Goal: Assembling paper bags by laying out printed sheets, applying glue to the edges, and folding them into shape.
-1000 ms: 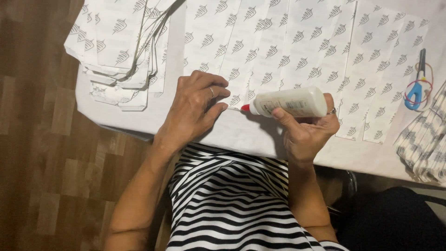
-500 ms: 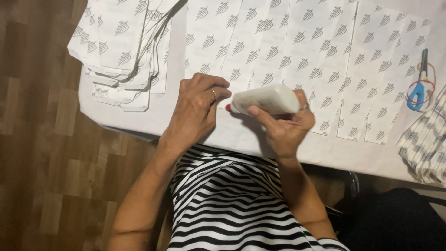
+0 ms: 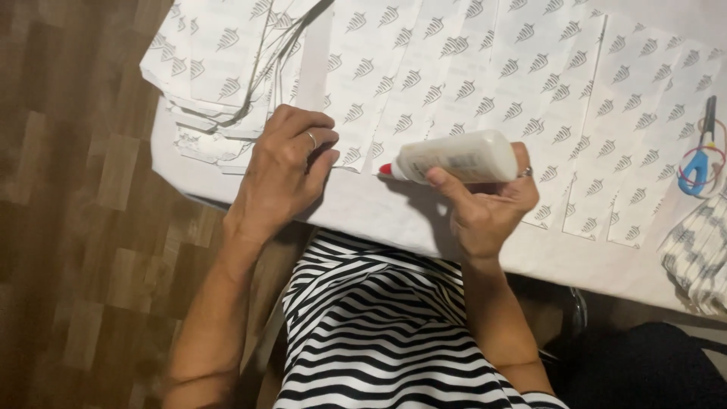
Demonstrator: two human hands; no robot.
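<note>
Fingers on glue bottle, nozzle at paper edge

Right hand [image 3: 488, 204] grips the bottle [image 3: 458, 157], red tip just beside left hand's [image 3: 284, 170] flat fingertips pinning a paper strip [image 3: 356, 155]; hard squeezing could blob glue onto neighbouring sheets [image 3: 530, 83].

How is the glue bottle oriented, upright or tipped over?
Tipped on its side. The right hand holds the white glue bottle roughly level, red tip pointing left toward the left hand pressing the printed paper.
</note>
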